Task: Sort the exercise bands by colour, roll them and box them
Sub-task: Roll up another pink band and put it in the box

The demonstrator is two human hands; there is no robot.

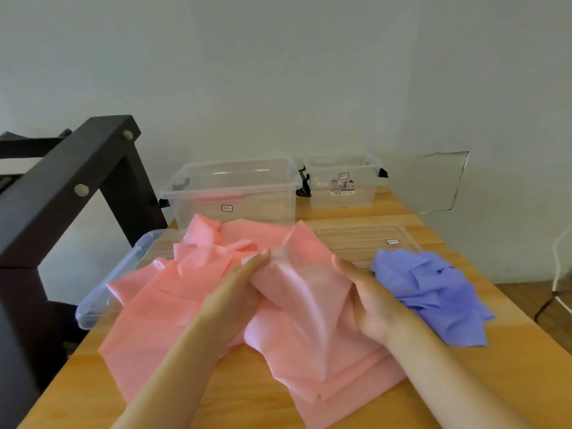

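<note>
Forearms reach in from 6 o'clock over the wooden desk [510, 382], both hands meeting on the pink bands [173, 308], a loose crumpled heap that covers the near middle of the desk. The left hand [235, 292] lies with fingers nearly straight and close together, pressed against a raised fold of the pink material; whether the thumb pinches it from beneath cannot be seen. The right hand [371, 298] is held loosely curved, palm turned inward, its fingers against the other side of the same fold, so the fold stands up between the 2 hands. At 3 o'clock from the hands, just beside the pink heap, the purple bands [433, 292] lie in a crumpled pile on the desk. At 9 o'clock a clear lid [102, 292] sticks out past the desk edge, partly under the pink heap. Towards 1 o'clock a second clear lid [368, 243] lies flat, its near corner under the purple pile. Farther off at 12 o'clock stand 2 open clear boxes: the larger box [232, 193] just behind the pink heap, with something pinkish showing faintly through its wall, and the smaller box [343, 181] at its right, against the pale wall [278, 72]. At 10 o'clock a dark frame [62, 181] rises beside the desk.
</note>
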